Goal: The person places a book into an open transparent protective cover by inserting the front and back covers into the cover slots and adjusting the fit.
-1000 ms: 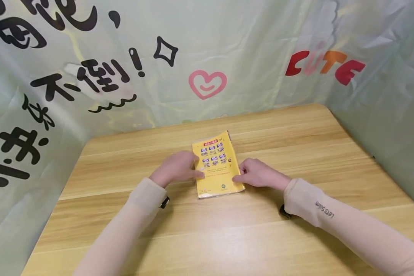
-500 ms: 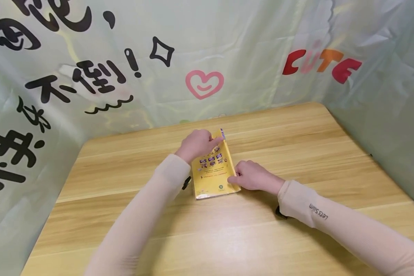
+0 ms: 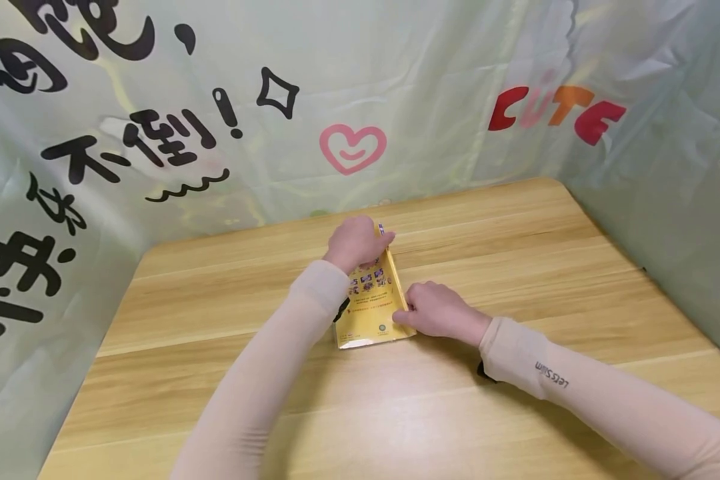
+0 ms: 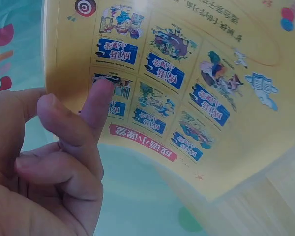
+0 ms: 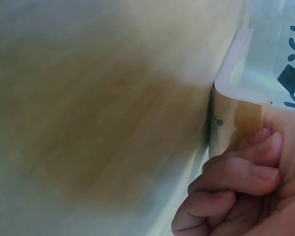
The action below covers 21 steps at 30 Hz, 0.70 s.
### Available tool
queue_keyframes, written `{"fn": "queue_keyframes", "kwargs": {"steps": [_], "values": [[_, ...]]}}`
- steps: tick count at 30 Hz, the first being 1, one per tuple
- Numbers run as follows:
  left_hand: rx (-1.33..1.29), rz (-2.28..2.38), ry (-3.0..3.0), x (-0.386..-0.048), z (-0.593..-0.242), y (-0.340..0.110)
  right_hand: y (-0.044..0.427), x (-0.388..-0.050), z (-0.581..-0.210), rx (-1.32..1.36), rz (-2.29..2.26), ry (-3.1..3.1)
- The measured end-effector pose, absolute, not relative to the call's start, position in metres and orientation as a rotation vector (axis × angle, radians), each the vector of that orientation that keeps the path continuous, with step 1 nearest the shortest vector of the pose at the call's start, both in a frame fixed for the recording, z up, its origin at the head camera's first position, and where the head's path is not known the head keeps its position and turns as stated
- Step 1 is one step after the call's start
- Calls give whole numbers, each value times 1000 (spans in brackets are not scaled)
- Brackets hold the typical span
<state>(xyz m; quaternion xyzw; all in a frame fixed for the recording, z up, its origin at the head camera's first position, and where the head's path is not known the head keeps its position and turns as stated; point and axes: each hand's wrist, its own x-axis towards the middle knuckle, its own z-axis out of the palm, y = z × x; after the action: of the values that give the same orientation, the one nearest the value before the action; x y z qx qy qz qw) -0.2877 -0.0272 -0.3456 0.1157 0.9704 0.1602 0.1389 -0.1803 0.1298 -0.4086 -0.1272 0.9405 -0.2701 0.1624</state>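
Note:
A thin yellow book [image 3: 372,313] with small printed pictures lies on the table, its right side bent up along the spine. At the upper end of that raised side, my left hand [image 3: 355,241] pinches the book. The left wrist view shows the left index finger [image 4: 99,98] against the printed cover [image 4: 226,128], other fingers curled; the thumb is partly hidden. Lower down, my right hand [image 3: 441,310] grips the same side, its thumb on the cover. Curled right fingers [image 5: 236,174] press the spine [image 5: 236,118] in the right wrist view.
The wooden table [image 3: 216,293] extends around the book on all sides. A pale green printed curtain [image 3: 432,100] hangs behind and along the sides of the table. Each wrist carries a dark band, partly under the sleeve.
My left hand has moved from the book's left edge across to the upper right side and pinches it there. The right side has bent upward; the right hand keeps its grip.

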Motion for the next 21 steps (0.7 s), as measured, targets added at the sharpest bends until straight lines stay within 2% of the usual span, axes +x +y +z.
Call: {"fn": "queue_keyframes", "kwargs": {"steps": [12,21], "values": [[262,384,2833,-285,-333,-38,116,-179,-391,-451,-709,2678],[304,534,2805,-276,-326,-37,124,-170,-376,-452,-758,2619]]}}
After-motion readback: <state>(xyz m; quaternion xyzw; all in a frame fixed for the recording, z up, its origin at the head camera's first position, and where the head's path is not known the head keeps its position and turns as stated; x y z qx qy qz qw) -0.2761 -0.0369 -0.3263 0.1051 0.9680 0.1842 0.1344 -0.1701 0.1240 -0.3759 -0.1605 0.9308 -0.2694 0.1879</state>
